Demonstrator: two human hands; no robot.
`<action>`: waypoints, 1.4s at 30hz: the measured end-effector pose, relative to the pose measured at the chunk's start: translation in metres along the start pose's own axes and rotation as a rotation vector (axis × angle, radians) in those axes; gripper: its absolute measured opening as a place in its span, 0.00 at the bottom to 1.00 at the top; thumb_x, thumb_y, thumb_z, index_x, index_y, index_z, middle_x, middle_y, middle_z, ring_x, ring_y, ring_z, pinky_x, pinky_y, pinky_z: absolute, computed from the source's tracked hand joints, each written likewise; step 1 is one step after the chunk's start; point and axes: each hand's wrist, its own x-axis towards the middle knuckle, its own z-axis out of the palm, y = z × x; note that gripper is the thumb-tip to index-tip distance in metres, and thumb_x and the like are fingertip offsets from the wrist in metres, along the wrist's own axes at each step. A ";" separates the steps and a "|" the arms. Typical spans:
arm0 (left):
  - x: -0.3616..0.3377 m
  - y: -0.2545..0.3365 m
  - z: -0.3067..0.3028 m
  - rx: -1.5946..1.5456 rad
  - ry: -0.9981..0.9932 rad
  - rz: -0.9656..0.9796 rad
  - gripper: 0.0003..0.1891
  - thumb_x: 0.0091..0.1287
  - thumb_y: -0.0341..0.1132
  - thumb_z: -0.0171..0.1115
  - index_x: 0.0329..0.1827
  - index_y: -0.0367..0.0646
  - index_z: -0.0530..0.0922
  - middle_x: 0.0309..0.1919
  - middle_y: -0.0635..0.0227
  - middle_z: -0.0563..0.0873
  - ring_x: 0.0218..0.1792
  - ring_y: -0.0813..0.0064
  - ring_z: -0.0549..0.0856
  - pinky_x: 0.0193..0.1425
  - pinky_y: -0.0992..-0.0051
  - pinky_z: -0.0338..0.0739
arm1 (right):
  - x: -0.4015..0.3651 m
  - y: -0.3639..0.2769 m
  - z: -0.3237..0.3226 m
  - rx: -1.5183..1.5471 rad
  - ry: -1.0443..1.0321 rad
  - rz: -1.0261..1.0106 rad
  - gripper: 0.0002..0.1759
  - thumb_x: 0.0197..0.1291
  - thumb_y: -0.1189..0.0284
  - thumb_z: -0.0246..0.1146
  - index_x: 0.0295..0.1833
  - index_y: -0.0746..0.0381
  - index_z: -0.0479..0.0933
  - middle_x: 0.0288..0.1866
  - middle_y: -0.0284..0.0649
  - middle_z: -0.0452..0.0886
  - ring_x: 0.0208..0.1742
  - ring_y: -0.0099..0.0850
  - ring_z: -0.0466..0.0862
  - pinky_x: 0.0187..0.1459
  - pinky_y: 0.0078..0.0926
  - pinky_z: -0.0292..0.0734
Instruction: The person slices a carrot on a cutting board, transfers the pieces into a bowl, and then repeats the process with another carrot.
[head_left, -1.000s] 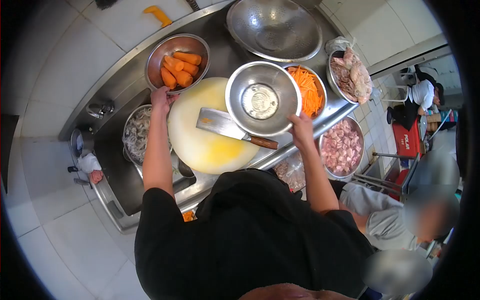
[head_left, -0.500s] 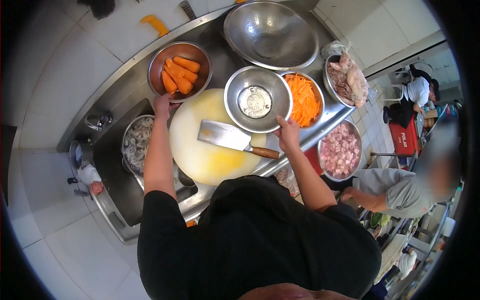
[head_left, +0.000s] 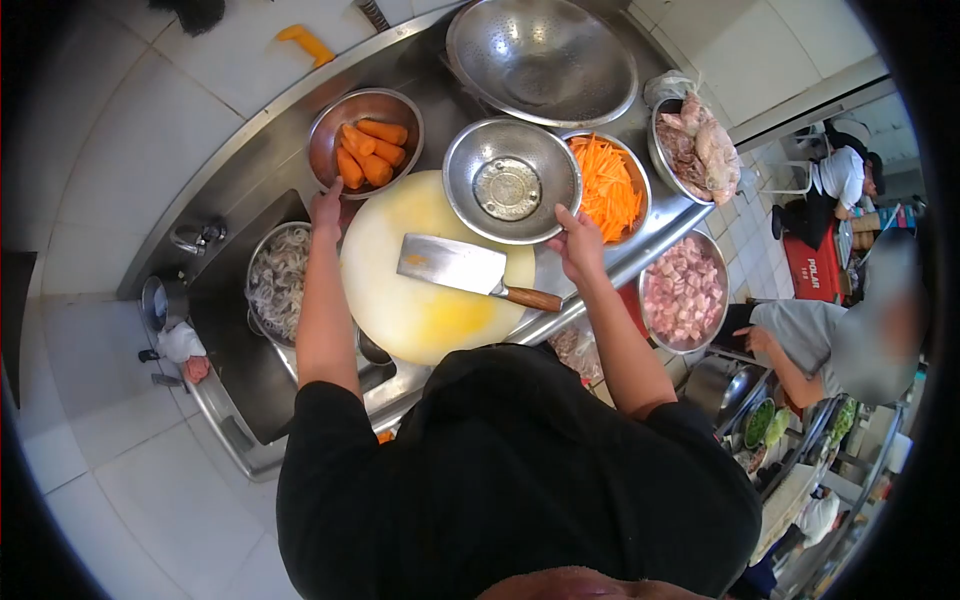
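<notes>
My left hand (head_left: 327, 207) grips the near rim of a steel bowl (head_left: 320, 158) that holds several peeled carrots (head_left: 372, 150). With my right hand (head_left: 578, 243) I pinch the rim of another steel bowl (head_left: 462, 190), which has nothing in it. This second bowl overlaps the far right edge of the round cutting board (head_left: 400, 315). A cleaver (head_left: 455, 265) with a wooden handle lies on the stained board, between my arms. Partly hidden behind the second bowl, a container of shredded carrot (head_left: 607, 190) stands close to my right fingers.
A large colander (head_left: 545, 60) sits at the back. To the right are bowls of raw poultry (head_left: 700, 150) and diced meat (head_left: 683, 290). Left of the board, a pot of sliced greyish food (head_left: 280, 280) is in the sink (head_left: 225, 370). A co-worker (head_left: 800, 335) stands at right.
The carrot bowl has shifted slightly right and nearer, with my left hand on it. The other bowl has moved slightly left and away. The co-worker's body and arm have moved.
</notes>
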 end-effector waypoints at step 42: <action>-0.324 0.074 0.152 0.566 -0.928 1.173 0.10 0.56 0.31 0.72 0.40 0.42 0.88 0.42 0.60 0.86 0.49 0.54 0.86 0.57 0.59 0.81 | 0.091 -0.043 -0.171 0.007 -0.100 0.222 0.40 0.80 0.48 0.59 0.79 0.71 0.64 0.63 0.58 0.85 0.60 0.44 0.88 0.63 0.42 0.84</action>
